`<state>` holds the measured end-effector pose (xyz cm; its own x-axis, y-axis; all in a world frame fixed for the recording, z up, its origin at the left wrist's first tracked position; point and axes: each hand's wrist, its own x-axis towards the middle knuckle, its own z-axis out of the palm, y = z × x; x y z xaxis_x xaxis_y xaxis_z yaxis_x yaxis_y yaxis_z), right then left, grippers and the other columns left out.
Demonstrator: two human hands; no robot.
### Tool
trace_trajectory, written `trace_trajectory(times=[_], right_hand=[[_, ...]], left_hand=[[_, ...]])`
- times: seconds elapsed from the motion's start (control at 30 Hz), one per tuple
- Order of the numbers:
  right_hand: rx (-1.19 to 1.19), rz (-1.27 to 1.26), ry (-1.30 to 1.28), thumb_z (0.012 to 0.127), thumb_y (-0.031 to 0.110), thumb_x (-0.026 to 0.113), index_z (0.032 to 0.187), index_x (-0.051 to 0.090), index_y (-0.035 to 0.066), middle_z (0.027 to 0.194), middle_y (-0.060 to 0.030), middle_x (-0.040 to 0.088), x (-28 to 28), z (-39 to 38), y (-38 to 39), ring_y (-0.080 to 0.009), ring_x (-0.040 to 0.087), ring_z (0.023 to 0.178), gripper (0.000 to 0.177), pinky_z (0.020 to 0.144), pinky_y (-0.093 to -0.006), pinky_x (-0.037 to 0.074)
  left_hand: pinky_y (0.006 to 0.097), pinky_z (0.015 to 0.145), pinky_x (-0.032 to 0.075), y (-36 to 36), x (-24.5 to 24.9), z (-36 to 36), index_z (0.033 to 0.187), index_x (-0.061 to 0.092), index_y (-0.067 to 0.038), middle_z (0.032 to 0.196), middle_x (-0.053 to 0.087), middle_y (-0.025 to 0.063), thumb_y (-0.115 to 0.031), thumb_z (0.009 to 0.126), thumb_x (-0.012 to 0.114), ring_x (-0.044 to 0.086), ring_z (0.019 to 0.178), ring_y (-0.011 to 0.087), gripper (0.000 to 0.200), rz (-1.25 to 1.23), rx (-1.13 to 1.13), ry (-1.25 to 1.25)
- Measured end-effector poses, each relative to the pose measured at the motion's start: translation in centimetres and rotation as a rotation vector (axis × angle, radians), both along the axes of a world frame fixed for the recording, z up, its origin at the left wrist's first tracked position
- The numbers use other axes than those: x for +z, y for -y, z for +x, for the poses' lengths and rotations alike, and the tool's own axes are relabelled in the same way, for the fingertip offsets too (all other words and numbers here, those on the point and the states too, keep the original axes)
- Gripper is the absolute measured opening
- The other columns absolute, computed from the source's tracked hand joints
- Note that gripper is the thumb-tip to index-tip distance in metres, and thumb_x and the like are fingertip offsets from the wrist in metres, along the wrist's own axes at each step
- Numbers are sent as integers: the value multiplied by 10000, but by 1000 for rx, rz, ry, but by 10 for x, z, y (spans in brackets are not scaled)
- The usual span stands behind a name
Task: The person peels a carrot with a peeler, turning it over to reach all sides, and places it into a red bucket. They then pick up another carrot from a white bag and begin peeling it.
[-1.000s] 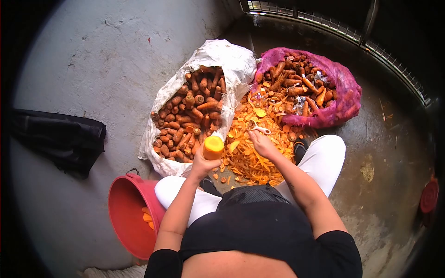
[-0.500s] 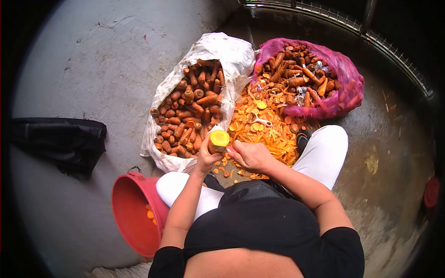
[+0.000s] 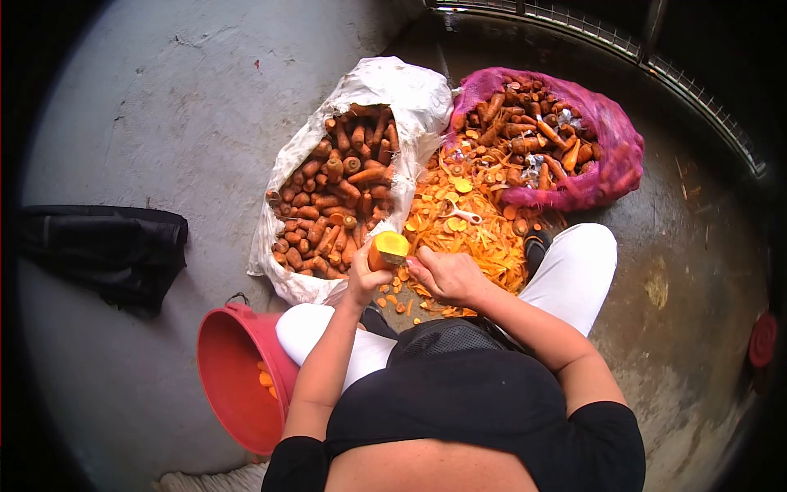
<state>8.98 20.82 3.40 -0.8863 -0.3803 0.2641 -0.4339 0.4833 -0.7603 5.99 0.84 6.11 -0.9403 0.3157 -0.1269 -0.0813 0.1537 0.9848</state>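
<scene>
My left hand [image 3: 364, 281] is closed around a thick carrot [image 3: 388, 249], its cut yellow-orange end facing up towards me. Close on its right, my right hand [image 3: 447, 275] is closed with the thumb towards the carrot's cut end. A small pinkish tip shows at those fingers, but the thing in them is mostly hidden. Beyond my hands lies a heap of carrot peelings and slices [image 3: 471, 246], with a white peeler [image 3: 461, 214] on top. To the left of the heap, a white sack [image 3: 402, 86] gapes open, full of unpeeled carrots [image 3: 332, 201].
A pink mesh sack [image 3: 615, 148] of carrots and scraps lies at the back right. By my left knee a red bucket [image 3: 225, 361] is tipped, with some orange pieces inside. Black cloth [image 3: 106, 250] lies at far left; a metal grating [image 3: 582, 33] runs along the back.
The carrot has tilted slightly, and its cut end now shows a larger bevelled face on the right. My right hand has shifted a little to the right.
</scene>
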Motion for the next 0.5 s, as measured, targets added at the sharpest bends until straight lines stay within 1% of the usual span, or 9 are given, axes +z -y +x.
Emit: trace_trajectory(times=[0.1,0.2,0.23,0.27,0.3,0.4,0.43,0.47,0.5], right_hand=[[3,1,5,967,400,431,864,461,67,700,-172,594,-4,-1,1,-377,588,607,350,506,-451,445],[-67,177,242,981,440,362,911,463,69,751,-185,623,-21,-20,1,-388,607,663,391,558,-459,473],[-142,236,440,988,476,293,986,463,74,807,-209,638,-44,-39,-4,-403,621,746,436,643,-487,486],[-209,197,469,992,483,263,1066,477,78,800,-217,634,-79,-52,-13,-419,612,772,464,693,-510,472],[-269,178,367,998,469,264,1086,507,56,867,-234,627,-97,-55,-21,-409,605,837,487,745,-485,473],[-272,35,413,985,504,238,1118,536,50,1003,-260,627,-106,-62,-21,-457,572,964,559,839,-527,431],[-257,-35,417,984,511,252,1109,546,23,1047,-267,614,-108,-60,-20,-450,565,998,583,855,-514,430],[-242,-95,452,984,516,254,1093,551,17,1051,-269,612,-111,-58,-19,-442,569,1004,592,860,-510,429],[-230,-157,490,983,522,255,1076,555,10,1056,-270,609,-108,-54,-17,-434,573,1011,600,866,-507,428]], left_hand=[[224,606,436,0,2,1,986,554,16,794,595,44,-130,509,524,550,667,120,500,17,-9,19],[232,584,441,1,4,4,989,552,23,787,593,58,-140,500,528,552,656,126,516,31,14,69],[235,581,444,5,2,6,993,551,26,789,593,63,-144,499,529,554,654,129,523,41,16,107],[237,577,446,7,1,5,997,550,29,791,594,69,-148,498,531,555,652,132,530,51,14,137],[250,589,467,8,1,4,1027,541,33,809,598,93,-136,502,535,571,657,153,552,58,3,113],[271,598,489,19,-2,1,1086,526,40,847,599,113,-133,520,557,590,671,179,593,281,-15,309],[290,602,498,20,-4,1,1159,497,46,847,581,125,-142,548,576,593,673,199,644,430,-17,436],[285,567,489,21,-6,3,1209,469,54,827,558,132,-170,584,585,579,645,194,674,537,-33,526],[272,534,477,21,-10,3,1211,466,56,815,552,140,-201,613,596,567,612,187,664,590,-60,551]])
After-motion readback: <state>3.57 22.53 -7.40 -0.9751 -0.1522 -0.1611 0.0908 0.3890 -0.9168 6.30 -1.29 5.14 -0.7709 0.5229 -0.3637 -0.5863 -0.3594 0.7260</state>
